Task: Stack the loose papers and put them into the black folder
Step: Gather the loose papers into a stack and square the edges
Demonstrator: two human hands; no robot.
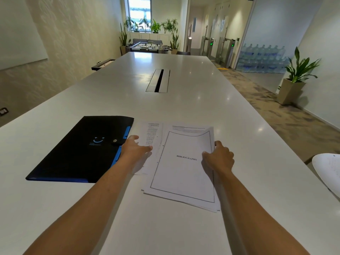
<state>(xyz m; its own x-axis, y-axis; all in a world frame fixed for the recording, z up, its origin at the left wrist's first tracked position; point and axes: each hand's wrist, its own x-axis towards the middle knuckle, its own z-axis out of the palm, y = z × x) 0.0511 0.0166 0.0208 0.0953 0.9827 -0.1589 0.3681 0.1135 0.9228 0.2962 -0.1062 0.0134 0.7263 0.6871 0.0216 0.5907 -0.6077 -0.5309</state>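
Several loose white papers [181, 170] lie fanned on the white table [184, 107] in front of me; the top sheet reads "BIBLIOGRAPHY" inside a frame. My right hand [219, 157] grips the right edge of the top sheets, whose far right corner curls up. My left hand [135, 147] rests flat, fingers spread, on a text sheet [152, 135] that sticks out to the left of the pile. The black folder [82, 150] lies closed by a snap strap to the left of the papers, with blue tabs along its right edge, touching my left wrist.
A cable slot with a metal lid [158, 80] is set in the table's middle, farther away. The curved back of a white chair [327, 170] stands at the table's right edge. Potted plants, a foosball table and stacked water bottles are far off.
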